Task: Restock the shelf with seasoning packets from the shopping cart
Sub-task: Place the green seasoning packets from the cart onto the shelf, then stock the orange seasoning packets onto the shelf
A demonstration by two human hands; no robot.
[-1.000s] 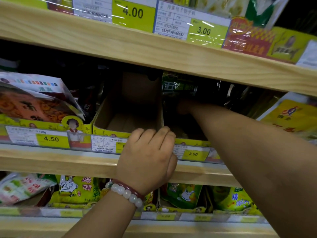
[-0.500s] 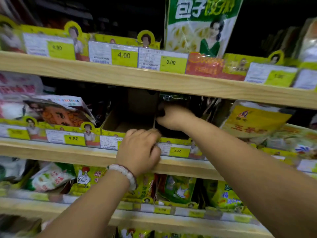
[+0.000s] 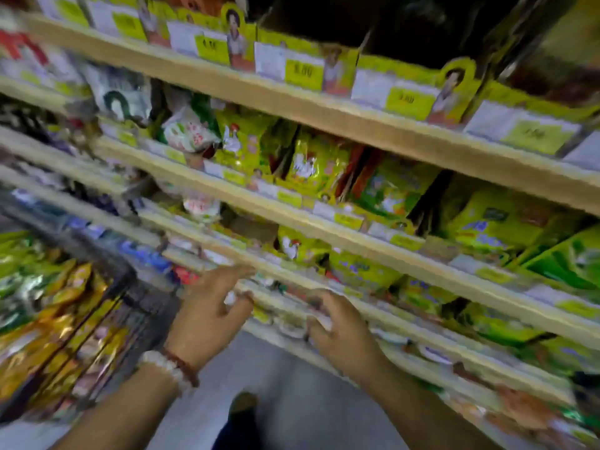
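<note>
— The hands?
— Left hand (image 3: 207,315) and right hand (image 3: 341,336): fingers loosely spread, holding nothing, before the wooden shelf (image 3: 324,222).
— The packets?
— Glossy gold and green seasoning packets (image 3: 58,319) fill the dark wire shopping cart (image 3: 130,287) at left; blur hides their orientation.

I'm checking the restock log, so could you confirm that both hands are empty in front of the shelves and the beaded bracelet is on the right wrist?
Not quite: the head view shows the beaded bracelet on the left wrist, not the right. The rest holds: the left hand and right hand are both empty in front of the shelves.
</note>
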